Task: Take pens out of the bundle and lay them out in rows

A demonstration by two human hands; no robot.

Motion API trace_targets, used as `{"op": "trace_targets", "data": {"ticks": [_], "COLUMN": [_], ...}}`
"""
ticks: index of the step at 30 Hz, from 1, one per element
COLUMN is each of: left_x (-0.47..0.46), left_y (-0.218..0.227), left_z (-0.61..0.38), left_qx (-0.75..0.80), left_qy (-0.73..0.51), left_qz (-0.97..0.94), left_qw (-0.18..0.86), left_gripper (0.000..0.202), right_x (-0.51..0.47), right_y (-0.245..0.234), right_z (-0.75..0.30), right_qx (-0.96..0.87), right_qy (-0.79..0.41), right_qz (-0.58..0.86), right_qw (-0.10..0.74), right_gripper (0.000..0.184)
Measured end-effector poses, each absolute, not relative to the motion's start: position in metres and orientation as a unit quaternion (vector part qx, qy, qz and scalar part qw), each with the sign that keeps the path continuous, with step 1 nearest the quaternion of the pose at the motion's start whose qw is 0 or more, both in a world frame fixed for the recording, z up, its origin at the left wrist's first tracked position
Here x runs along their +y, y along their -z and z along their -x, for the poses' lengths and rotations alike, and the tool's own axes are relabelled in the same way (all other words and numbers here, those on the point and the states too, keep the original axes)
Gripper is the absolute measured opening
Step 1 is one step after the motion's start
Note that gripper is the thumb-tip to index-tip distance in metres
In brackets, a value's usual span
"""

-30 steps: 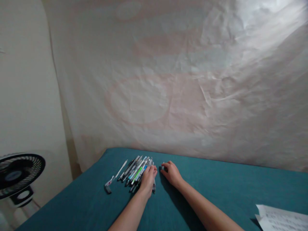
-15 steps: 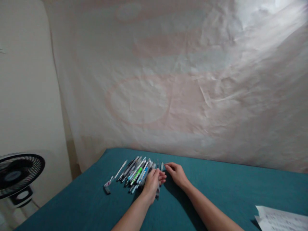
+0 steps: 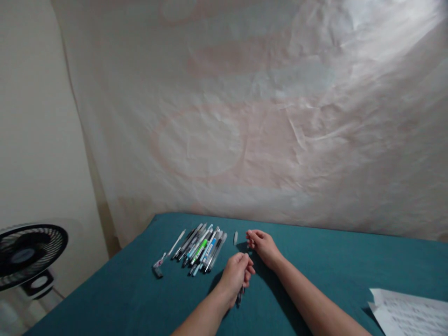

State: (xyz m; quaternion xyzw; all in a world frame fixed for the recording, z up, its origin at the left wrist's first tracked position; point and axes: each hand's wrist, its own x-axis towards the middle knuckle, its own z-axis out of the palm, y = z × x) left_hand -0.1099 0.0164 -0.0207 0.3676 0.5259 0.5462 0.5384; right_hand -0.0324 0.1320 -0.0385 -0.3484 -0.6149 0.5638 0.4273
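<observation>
My left hand [image 3: 236, 278] is closed round a dark-ended pen [image 3: 240, 297], whose lower end sticks out beneath the fingers; the rest is hidden by the hand. To its right and farther off, my right hand [image 3: 263, 246] has its fingers curled together above the cloth. Whether something small sits between those fingertips I cannot make out. Just left of the right hand lies a short pale grey piece [image 3: 235, 238], perhaps a cap. A heap of pens [image 3: 201, 247], with black, clear, blue and green barrels, lies side by side beyond my left hand.
A thin white stick-like pen [image 3: 177, 242] lies apart at the heap's left, near a small dark object [image 3: 158, 272] with a clear part. Written paper sheets [image 3: 409, 313] rest at the right on the teal cloth [image 3: 332, 270]. A fan [image 3: 31, 254] stands left of the table.
My left hand has come away from the heap, nearer and to the right, with the pen. My right hand has shifted slightly right, its fingers more curled.
</observation>
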Motion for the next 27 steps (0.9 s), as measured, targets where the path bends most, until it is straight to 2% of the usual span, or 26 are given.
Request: {"op": "trace_targets", "data": {"ticks": [5, 14, 22, 27], "left_x": [0.015, 0.017, 0.018, 0.018], "left_y": [0.020, 0.021, 0.021, 0.021], "left_z": [0.110, 0.114, 0.118, 0.117], "left_qx": [0.515, 0.486, 0.469, 0.473], "left_qy": [-0.559, -0.574, -0.601, -0.597], "left_qz": [-0.353, -0.340, -0.315, -0.319], "left_qw": [0.545, 0.565, 0.565, 0.564], "left_gripper": [0.032, 0.036, 0.032, 0.034], "right_x": [0.137, 0.141, 0.121, 0.113], "right_y": [0.044, 0.043, 0.019, 0.010], "right_z": [0.044, 0.051, 0.026, 0.017], "right_qx": [-0.648, -0.674, -0.666, -0.634], "right_qy": [-0.532, -0.506, -0.600, -0.681], "right_qz": [0.400, 0.429, 0.323, 0.236], "right_qw": [0.370, 0.324, 0.304, 0.279], "right_gripper": [0.025, 0.030, 0.042, 0.034]}}
